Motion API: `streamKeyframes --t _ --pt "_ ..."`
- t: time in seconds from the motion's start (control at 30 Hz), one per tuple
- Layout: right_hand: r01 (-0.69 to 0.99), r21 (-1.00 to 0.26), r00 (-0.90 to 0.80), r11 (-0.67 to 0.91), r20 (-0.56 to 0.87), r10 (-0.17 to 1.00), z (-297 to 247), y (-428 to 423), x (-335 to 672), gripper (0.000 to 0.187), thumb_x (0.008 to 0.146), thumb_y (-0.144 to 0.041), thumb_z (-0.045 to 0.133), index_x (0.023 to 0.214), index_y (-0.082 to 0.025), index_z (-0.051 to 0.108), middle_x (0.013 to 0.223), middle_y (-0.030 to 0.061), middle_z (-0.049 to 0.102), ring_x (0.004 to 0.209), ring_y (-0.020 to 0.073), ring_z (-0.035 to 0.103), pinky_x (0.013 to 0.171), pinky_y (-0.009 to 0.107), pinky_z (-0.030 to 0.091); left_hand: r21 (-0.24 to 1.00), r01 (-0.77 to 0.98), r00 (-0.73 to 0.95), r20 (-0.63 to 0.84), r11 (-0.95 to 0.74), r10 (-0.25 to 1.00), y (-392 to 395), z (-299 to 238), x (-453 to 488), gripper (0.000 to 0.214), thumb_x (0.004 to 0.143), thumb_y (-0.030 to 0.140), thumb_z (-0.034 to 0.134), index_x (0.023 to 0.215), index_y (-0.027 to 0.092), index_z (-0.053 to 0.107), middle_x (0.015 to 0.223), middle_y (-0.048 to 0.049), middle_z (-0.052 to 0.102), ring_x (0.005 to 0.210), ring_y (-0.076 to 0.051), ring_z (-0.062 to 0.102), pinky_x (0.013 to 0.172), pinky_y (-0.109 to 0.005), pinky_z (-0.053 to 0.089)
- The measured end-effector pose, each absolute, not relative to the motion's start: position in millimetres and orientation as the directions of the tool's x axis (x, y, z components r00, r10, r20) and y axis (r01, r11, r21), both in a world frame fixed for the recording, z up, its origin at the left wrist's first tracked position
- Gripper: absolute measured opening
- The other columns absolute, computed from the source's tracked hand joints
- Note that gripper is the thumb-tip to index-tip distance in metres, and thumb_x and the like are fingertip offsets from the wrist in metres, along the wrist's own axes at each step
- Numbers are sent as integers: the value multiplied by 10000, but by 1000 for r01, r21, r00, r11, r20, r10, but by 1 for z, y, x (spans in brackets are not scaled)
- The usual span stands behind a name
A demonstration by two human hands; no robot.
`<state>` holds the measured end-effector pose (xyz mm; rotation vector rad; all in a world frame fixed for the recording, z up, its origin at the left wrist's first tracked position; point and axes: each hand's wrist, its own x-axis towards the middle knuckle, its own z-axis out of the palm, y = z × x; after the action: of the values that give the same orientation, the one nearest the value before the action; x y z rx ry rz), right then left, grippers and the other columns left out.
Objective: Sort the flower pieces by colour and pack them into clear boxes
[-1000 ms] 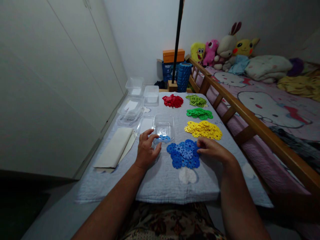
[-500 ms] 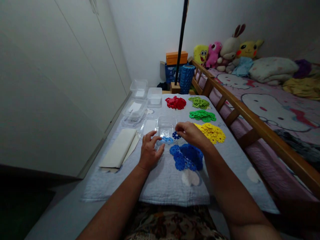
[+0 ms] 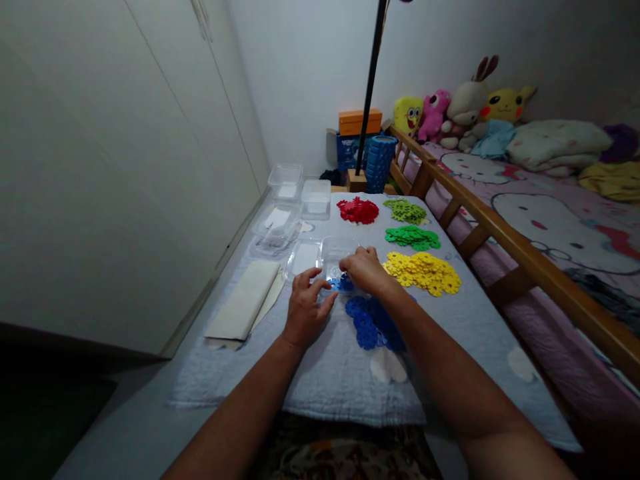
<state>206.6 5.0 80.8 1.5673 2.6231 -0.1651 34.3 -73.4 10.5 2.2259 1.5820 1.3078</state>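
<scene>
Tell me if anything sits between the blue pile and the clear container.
Nothing visible does. The blue pile lies right beside the clear container. The right hand is at its near rim, the left hand by its left side.

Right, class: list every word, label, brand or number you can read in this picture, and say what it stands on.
No text can be read.
Blue box by the far wall: pale print, too blurred to read.
Orange box on top of it: no print shows.
</scene>
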Motion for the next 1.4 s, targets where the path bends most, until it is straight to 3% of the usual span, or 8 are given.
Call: streamKeyframes --t 0.23,0.4,0.57,1.0,1.2,1.4 --pt "869 -298 -363 396 161 918 83 -4 265 299 895 -160 623 1157 -233 748 1196 100 748 1120 285 576 981 420 390 533 724 82 564 -438 822 -74 12 34 82 888 291 690 935 224 684 1254 -107 600 1194 -285 562 1050 -482 480" --pt "869 -435 -264 233 -10 964 72 -24 327 217 860 -134 599 989 -180 766 995 91 758 904 212 655 825 310 458 524 722 93 574 -452 814 -74 12 34 79 890 287 683 930 218 680 1255 -111 598 1196 -285 561 1053 -479 476" --pt "865 -484 -176 130 -50 983 42 -47 352 224 805 -166 643 990 -178 770 1032 103 737 962 226 651 860 314 463 509 728 104 580 -459 808 -75 14 34 85 891 295 679 919 214 680 1246 -115 596 1180 -288 563 1045 -483 477" --pt "838 -535 -112 102 14 994 23 -64 359 177 704 -130 605 865 -194 640 936 52 650 876 197 581 794 295 423 500 741 98 580 -448 809 -74 12 34 78 881 293 682 919 227 672 1253 -114 597 1198 -295 563 1061 -495 464" --pt "821 -570 -40 42 17 999 44 -61 361 48 774 -176 594 798 -215 607 796 21 665 773 192 597 716 294 411 516 733 88 573 -442 815 -75 14 34 122 887 311 681 980 234 669 1256 -109 600 1201 -292 564 1063 -492 462" --pt "768 -612 -128 191 146 981 82 -46 318 67 865 -180 585 861 -206 647 819 23 689 776 176 616 725 281 416 517 730 87 577 -446 812 -75 15 34 117 890 303 682 979 229 666 1252 -111 600 1201 -291 562 1058 -488 466"
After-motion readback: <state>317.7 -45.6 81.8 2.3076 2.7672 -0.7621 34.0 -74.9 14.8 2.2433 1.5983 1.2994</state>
